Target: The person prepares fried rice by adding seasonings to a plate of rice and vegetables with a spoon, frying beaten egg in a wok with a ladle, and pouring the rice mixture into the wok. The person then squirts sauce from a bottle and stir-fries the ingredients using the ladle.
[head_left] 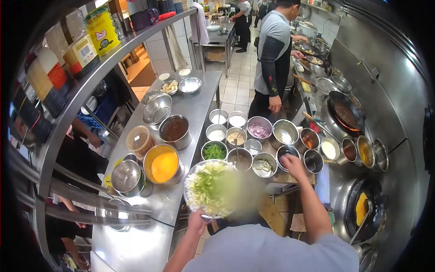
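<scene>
My left hand (197, 222) is closed on the near rim of a large metal bowl (186, 192). Chopped pale green vegetable (209, 179) over small white pieces fills the bowl; a blurred patch covers its right side. Over a round metal container with a dark inside (282, 150) reaches my right hand (292, 165), its fingers drawn together; what they hold, if anything, is too small to make out. Around it stand a tub of pale green slices (263, 167), a pot of chopped purple onion (260, 130) and a pot of cut green herbs (214, 151).
A steel counter (149, 242) on the left bears a pot of orange-yellow liquid (164, 167) and a pot of brown sauce (174, 130). At right sit a wok with something yellow and a ladle (362, 211) and another wok (346, 111). A co-worker (272, 59) stands ahead at the stoves.
</scene>
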